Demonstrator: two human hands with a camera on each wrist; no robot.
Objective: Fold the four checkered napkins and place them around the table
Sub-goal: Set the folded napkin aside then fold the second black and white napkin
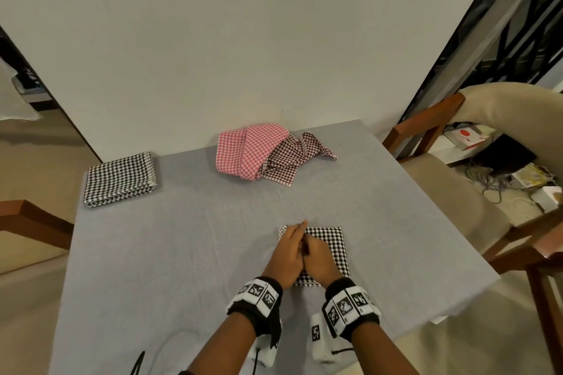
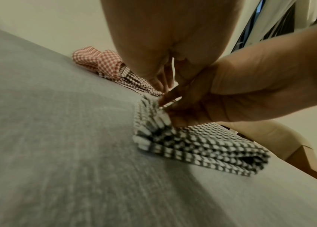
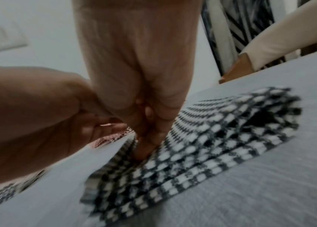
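table: grey tabletop (image 1: pixel 189 253), pushed against a white wall (image 1: pixel 274 39)
near napkin: black-and-white checkered napkin (image 1: pixel 333 245), folded into a thick rectangle, lay flat on the table at the near side, right of centre, directly in front of the person; stacked layers showed along its edges in both wrist views (image 2: pixel 202 147) (image 3: pixel 212 138)
left hand: left hand (image 1: pixel 289 256) sat on the near napkin's left part, fingers straight and held together, tips reaching past its far-left corner; flat on the cloth, nothing gripped as far as the head view showed
right hand: right hand (image 1: pixel 320 259) lay on the same napkin, side by side with the left and touching it; fingers looked extended down onto the cloth in the right wrist view (image 3: pixel 145 147); blur was heavy, so a pinch on the fabric could not be ruled out
folded napkin 2: second black-and-white napkin (image 1: pixel 120 179), folded square, lay at the table's far-left corner, well apart from the hands
unfolded pile: pink checkered napkin (image 1: pixel 246 151) and brown checkered napkin (image 1: pixel 292 158) lay crumpled together at the far edge by the wall, pink partly over brown
chairs: wooden chair with cream cushions (image 1: pixel 457 161) stood at the right side; wooden chair edge (image 1: pixel 33 222) at the left
wrists: marker-printed bands (image 1: pixel 259 295) on both wrists
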